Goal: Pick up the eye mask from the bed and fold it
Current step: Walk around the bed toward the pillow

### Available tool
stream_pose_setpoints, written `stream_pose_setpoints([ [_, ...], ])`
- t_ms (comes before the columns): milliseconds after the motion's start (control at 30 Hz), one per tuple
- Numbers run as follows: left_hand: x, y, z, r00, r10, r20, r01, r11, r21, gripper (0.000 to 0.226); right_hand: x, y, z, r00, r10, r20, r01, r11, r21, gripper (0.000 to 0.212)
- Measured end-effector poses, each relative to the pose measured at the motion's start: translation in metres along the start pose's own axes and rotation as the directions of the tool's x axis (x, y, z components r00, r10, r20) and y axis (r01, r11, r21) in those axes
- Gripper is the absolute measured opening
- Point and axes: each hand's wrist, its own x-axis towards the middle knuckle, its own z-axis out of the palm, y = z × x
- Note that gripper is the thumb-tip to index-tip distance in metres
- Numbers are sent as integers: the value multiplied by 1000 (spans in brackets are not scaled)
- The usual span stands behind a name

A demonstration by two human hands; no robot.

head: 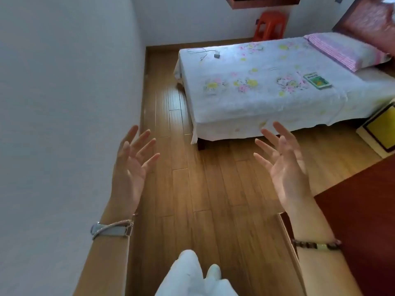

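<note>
**Head view: both hands empty, mask not yet located**

Left hand point(130, 165) & right hand point(284, 167) raised palms-up over wood floor point(213, 189), fingers point(266, 133) spread wide, holding nothing. Well apart from bed point(267, 103).

Eye mask: can't pick out for certain. Candidates on floral sheet: small dark item w/ cord point(217, 55) near far corner, green packet point(317, 81) (maybe the mask's pack) near pink pillow point(346, 50).

Risks: wrong item grabbed, busy print hiding mask; cord snagging fingers.

Room: narrow, white wall left, red stool point(270, 25) behind, dark cabinet point(363, 221) right.
</note>
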Motion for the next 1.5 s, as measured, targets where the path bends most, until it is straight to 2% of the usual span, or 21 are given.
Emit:
stream_pose_setpoints([
  [67, 5, 5, -3, 1000, 4, -14, -4, 1000, 22, 62, 7, 2, 9, 999, 37, 36, -37, 999, -6, 36],
  [167, 17, 12, -9, 999, 14, -36, -12, 999, 52, 85, 22, 7, 24, 993, 60, 103, -57, 998, -35, 36],
  [333, 55, 7, -26, 998, 46, -51, -43, 997, 58, 61, 55, 17, 48, 987, 69, 147, -62, 997, -45, 40],
  [800, 218, 9, -91, 995, 58, -79, -58, 998, 11, 54, 197, 44, 161, 981, 64, 185, -61, 998, -19, 44],
  [1000, 288, 11, -117, 998, 38, -46, -38, 999, -6, 52, 254, 54, 210, 982, 61, 179, -61, 998, -4, 43],
  [1500, 434, -16, -133, 996, -38, -80, 38, 999, -5, 55, 404, 87, 263, 977, 116, 179, -119, 993, 6, 44],
])
